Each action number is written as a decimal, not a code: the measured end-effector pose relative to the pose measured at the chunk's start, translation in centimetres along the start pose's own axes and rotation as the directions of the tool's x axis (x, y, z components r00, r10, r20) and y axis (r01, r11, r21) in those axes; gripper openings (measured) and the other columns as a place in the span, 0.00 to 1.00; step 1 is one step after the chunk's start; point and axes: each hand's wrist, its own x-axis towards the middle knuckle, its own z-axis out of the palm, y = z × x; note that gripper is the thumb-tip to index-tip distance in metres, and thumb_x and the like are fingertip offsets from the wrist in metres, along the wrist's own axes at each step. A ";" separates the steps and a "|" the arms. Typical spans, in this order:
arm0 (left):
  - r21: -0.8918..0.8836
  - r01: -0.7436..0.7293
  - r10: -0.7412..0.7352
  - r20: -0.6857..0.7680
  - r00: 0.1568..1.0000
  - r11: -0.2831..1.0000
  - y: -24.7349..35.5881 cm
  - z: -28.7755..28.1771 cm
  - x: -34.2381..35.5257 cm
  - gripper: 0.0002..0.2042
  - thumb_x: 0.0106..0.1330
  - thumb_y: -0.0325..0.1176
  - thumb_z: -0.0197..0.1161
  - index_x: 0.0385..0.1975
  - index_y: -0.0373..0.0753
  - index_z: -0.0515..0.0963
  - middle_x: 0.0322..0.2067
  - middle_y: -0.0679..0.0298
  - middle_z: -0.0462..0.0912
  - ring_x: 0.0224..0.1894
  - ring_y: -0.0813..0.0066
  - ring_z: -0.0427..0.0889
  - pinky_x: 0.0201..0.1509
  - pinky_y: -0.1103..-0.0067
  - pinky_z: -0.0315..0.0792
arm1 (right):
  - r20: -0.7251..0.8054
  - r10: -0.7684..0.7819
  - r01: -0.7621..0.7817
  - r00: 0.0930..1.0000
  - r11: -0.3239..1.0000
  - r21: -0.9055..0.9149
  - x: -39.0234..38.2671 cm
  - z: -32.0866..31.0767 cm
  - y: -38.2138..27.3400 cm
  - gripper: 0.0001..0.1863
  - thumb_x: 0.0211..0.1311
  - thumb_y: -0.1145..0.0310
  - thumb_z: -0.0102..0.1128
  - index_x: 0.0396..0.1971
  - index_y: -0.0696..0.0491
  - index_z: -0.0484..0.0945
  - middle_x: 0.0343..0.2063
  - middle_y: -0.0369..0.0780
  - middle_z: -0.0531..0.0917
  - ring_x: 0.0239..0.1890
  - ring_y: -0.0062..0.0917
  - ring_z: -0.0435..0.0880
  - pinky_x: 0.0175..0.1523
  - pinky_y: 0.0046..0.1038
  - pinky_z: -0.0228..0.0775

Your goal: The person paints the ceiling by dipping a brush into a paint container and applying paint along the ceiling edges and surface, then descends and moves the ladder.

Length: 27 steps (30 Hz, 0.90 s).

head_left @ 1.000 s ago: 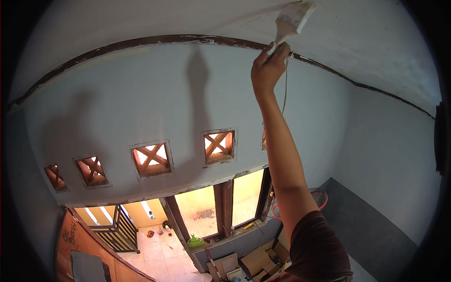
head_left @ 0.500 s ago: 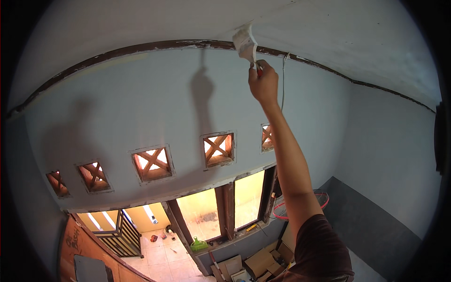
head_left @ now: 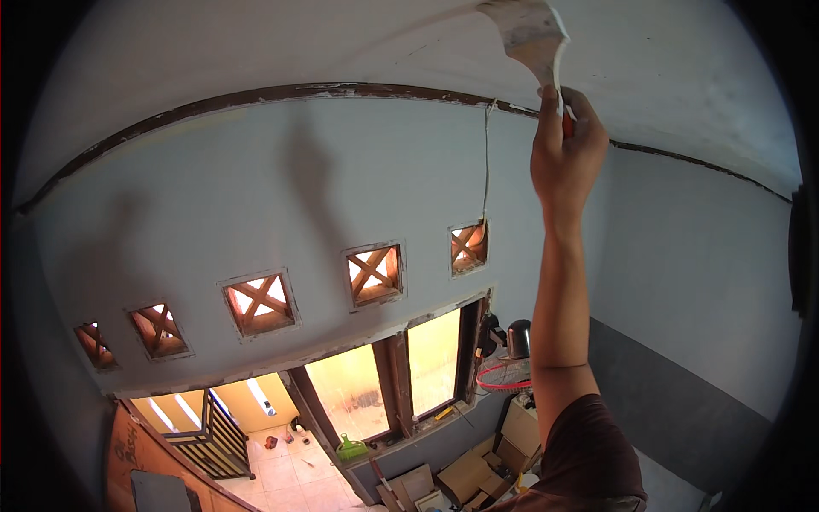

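My right arm reaches up, and my right hand (head_left: pixel 570 149) is closed around the red-marked handle of a wide putty knife (head_left: pixel 533 41). The flared blade is smeared with white and grey filler. Its broad edge points up at the white ceiling (head_left: pixel 384 43), near the top rim of the picture; whether it touches the surface I cannot tell. Dark trim (head_left: pixel 256 92) with chipped white patches runs where the wall meets the ceiling, and the blade is beyond it on the ceiling side. My left hand is out of the picture.
A thin cable (head_left: pixel 487 162) hangs down the pale blue wall (head_left: pixel 409 179). Below are several square vents (head_left: pixel 374 275), a dark-framed window (head_left: pixel 433 358) and an orange-brown door (head_left: pixel 141 448). A red-rimmed fan (head_left: pixel 503 375) stands near cardboard (head_left: pixel 469 478). A green dustpan (head_left: pixel 350 446) lies by the sill.
My right hand has swung right with the putty knife, from beside the trim out across the ceiling. The view has shifted slightly, and more of the fan shows.
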 end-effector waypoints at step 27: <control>-0.031 -0.006 0.009 0.117 0.993 0.999 1.5 -2.5 -1.4 0.33 0.59 0.58 0.59 0.60 0.42 0.74 0.58 0.56 0.79 0.60 0.52 0.78 0.59 0.54 0.75 | -0.233 0.036 -0.005 0.972 0.991 0.130 -2.2 6.4 2.0 0.07 0.72 0.70 0.54 0.37 0.58 0.69 0.10 0.35 0.66 0.12 0.20 0.65 0.21 0.22 0.56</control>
